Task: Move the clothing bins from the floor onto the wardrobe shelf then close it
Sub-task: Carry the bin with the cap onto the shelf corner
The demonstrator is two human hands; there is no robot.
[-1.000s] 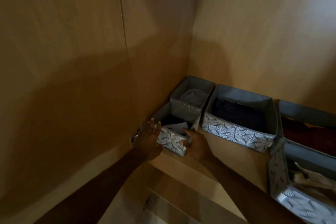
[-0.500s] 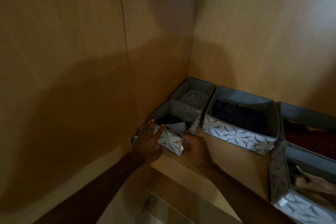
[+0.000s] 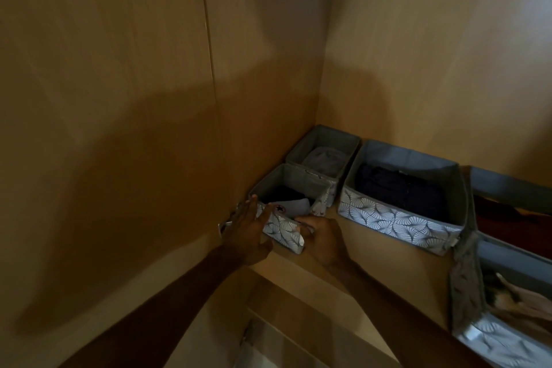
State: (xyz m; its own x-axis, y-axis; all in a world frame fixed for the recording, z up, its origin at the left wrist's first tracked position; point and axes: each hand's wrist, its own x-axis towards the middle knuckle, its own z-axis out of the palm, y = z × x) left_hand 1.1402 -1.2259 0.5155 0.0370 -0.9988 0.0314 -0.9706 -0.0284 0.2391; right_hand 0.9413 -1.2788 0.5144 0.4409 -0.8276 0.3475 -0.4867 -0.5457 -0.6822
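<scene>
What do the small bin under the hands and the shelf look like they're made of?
The small bin looks like soft fabric: grey lining, leaf print outside, front wall sagging. The shelf is probably wood-look laminate board: smooth, with faint grain.

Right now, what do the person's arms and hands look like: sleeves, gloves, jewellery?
The left hand and right hand are bare, without gloves. Both forearms are uncovered as far as the frame shows; no sleeve, watch or ring shows in the dim light.
</scene>
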